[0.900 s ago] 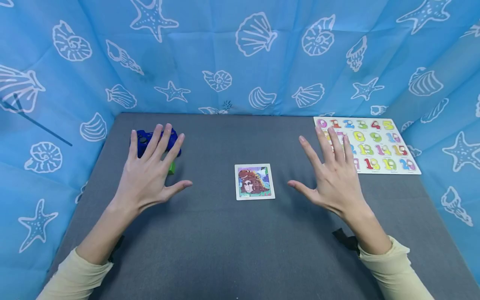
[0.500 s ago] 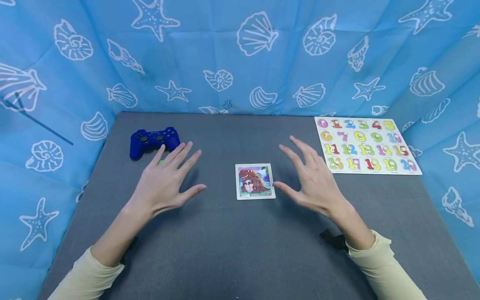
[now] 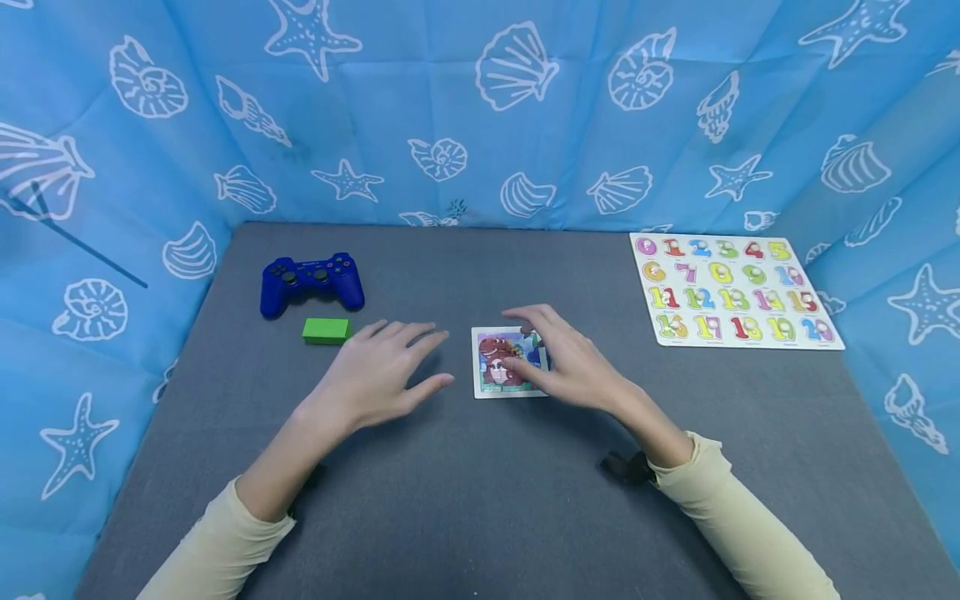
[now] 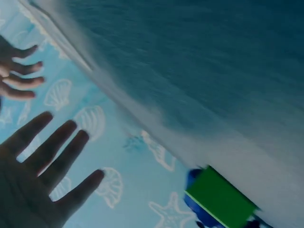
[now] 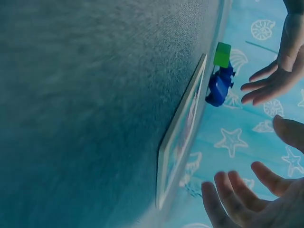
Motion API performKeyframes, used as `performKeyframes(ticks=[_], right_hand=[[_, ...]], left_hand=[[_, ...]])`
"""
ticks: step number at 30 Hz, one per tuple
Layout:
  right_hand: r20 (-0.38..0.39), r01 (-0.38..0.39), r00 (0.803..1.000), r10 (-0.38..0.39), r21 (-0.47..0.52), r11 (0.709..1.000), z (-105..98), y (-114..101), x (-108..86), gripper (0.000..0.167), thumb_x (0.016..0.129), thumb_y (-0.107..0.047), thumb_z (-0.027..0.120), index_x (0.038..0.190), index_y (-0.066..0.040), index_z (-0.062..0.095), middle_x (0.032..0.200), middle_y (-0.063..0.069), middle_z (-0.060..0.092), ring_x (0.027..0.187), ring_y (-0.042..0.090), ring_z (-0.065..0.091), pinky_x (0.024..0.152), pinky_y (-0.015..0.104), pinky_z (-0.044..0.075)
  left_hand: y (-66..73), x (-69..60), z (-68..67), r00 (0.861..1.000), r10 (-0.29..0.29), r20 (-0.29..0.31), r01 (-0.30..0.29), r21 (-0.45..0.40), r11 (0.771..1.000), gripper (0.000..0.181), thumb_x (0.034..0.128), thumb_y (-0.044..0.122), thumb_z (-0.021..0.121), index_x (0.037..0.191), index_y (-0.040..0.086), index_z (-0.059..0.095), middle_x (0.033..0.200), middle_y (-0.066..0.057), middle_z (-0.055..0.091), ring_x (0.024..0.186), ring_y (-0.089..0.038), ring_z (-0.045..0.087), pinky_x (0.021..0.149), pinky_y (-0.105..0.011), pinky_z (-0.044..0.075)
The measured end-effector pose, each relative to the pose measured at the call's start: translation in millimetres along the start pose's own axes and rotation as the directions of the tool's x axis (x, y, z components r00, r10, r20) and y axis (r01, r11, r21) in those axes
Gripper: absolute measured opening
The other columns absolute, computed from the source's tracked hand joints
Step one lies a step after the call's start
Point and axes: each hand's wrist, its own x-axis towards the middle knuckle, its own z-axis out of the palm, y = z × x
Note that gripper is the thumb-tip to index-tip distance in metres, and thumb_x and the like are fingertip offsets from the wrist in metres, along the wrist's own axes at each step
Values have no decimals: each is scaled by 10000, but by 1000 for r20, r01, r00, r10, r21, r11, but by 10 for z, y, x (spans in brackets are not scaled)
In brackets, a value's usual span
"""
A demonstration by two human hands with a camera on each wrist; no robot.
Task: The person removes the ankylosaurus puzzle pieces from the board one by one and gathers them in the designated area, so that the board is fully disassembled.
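Note:
A small square picture puzzle (image 3: 491, 358) of a brown dinosaur in a pale frame lies flat on the table. My right hand (image 3: 576, 362) hovers over its right side, thumb and fingers apart and loosely bent, partly covering the picture. The right wrist view has that hand (image 5: 256, 202) clear of the puzzle (image 5: 178, 137), holding nothing. To the puzzle's left, my left hand (image 3: 375, 375) is in the air with spread, relaxed fingers and nothing held. A green rectangular block (image 3: 326, 331) lies just beyond the left hand's knuckles.
Behind the green block sits a blue game controller (image 3: 300, 273). A white number board (image 3: 708, 287) with colourful numerals from 0 to 20 lies at the back right. The grey table (image 3: 465, 517) is enclosed by a blue curtain (image 3: 420, 92) with sea shapes.
Both hands have moved inward, the left to the right and the right to the left, until the right is over the puzzle. The controller and green block are now uncovered.

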Motion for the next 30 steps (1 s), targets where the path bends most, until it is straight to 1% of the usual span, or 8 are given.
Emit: performKeyframes(ticks=[4, 8, 11, 15, 18, 20, 24, 30], right_hand=[[61, 19, 998, -25, 99, 995, 68, 56, 154, 573, 1020, -201, 767, 1526, -30, 558, 1472, 205, 634, 1284, 360, 668, 1050, 588, 580], [123, 17, 992, -25, 67, 998, 129, 104, 300, 490, 1021, -139, 756, 1460, 22, 609, 1402, 217, 680, 1208, 346, 698, 1004, 532, 601], [162, 8, 987, -6, -9, 1000, 159, 111, 393, 429, 1019, -135, 755, 1402, 34, 661, 1329, 212, 698, 1140, 321, 699, 966, 497, 603], [188, -16, 982, 31, -83, 996, 188, 104, 498, 343, 1002, -122, 781, 1302, 33, 723, 1243, 201, 708, 1090, 310, 707, 937, 471, 612], [180, -57, 980, 80, -125, 990, 207, 93, 567, 284, 985, -142, 814, 1220, 8, 759, 1176, 174, 732, 1049, 287, 722, 898, 439, 618], [169, -83, 980, 109, -156, 984, 213, 78, 605, 267, 975, -172, 833, 1179, -9, 773, 1135, 154, 749, 1016, 266, 727, 872, 418, 618], [146, -107, 979, 140, -213, 971, 210, 41, 646, 281, 961, -233, 859, 1135, -24, 792, 1090, 135, 760, 933, 229, 709, 822, 390, 608], [140, -107, 979, 148, -261, 959, 193, 18, 682, 272, 940, -274, 882, 1072, -43, 825, 1047, 114, 762, 824, 191, 638, 756, 367, 564]], left_hand=[[92, 51, 13, 991, 10, 133, -3, -54, 999, 643, 1084, 588, 585, 1589, 190, 576, 1654, -117, 560, 1514, -360, 564, 1237, -640, 443], [158, 112, 42, 967, 37, 253, -6, -124, 992, 659, 1101, 555, 570, 1629, 164, 519, 1712, -141, 477, 1568, -381, 495, 1257, -638, 419], [201, 166, 73, 940, 47, 337, 15, -179, 984, 684, 1110, 541, 560, 1665, 155, 457, 1758, -144, 397, 1613, -375, 427, 1282, -622, 393], [274, 234, 97, 896, 51, 441, 53, -221, 974, 697, 1121, 518, 548, 1701, 167, 385, 1804, -141, 288, 1665, -369, 325, 1314, -617, 342], [342, 283, 102, 867, 50, 495, 72, -224, 972, 695, 1126, 518, 535, 1716, 197, 354, 1827, -121, 223, 1691, -362, 259, 1332, -619, 306], [387, 309, 107, 855, 48, 516, 79, -223, 972, 687, 1128, 519, 529, 1718, 220, 348, 1836, -103, 193, 1701, -351, 231, 1338, -617, 296], [458, 340, 120, 845, 56, 532, 73, -219, 973, 686, 1132, 522, 516, 1720, 214, 344, 1844, -90, 170, 1707, -338, 216, 1343, -599, 298], [517, 363, 145, 844, 40, 535, 80, -198, 977, 705, 1128, 541, 510, 1722, 202, 335, 1844, -92, 168, 1704, -339, 227, 1332, -590, 326]])
